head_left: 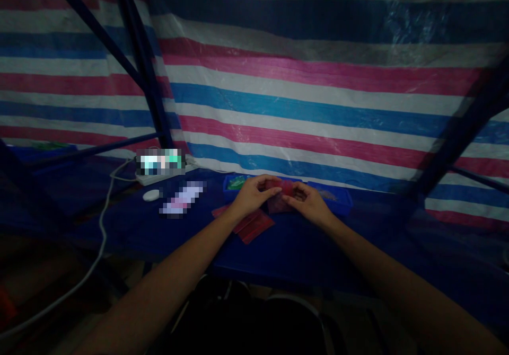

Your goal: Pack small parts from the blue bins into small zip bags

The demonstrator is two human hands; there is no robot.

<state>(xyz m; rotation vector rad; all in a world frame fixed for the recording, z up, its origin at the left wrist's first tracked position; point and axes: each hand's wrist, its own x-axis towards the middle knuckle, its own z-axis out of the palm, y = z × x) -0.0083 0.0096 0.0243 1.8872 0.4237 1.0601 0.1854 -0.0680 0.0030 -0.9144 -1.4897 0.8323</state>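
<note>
My left hand (252, 196) and my right hand (308, 202) meet above the table and both grip a crumpled dark red packet (280, 195), holding it from either side. Its exact shape is partly hidden by my fingers. Just below my left hand, several flat red packets (248, 223) lie overlapping on the blue table cover (278, 254). Behind my hands stands a blue tray (328, 197), its rim partly hidden by them.
A white power strip (167, 174) with a white cable (104, 233) sits at the back left, near a small white round object (151, 195) and a pixelated flat item (183, 198). A striped tarpaulin (302, 106) and dark blue poles (143, 63) stand behind the table.
</note>
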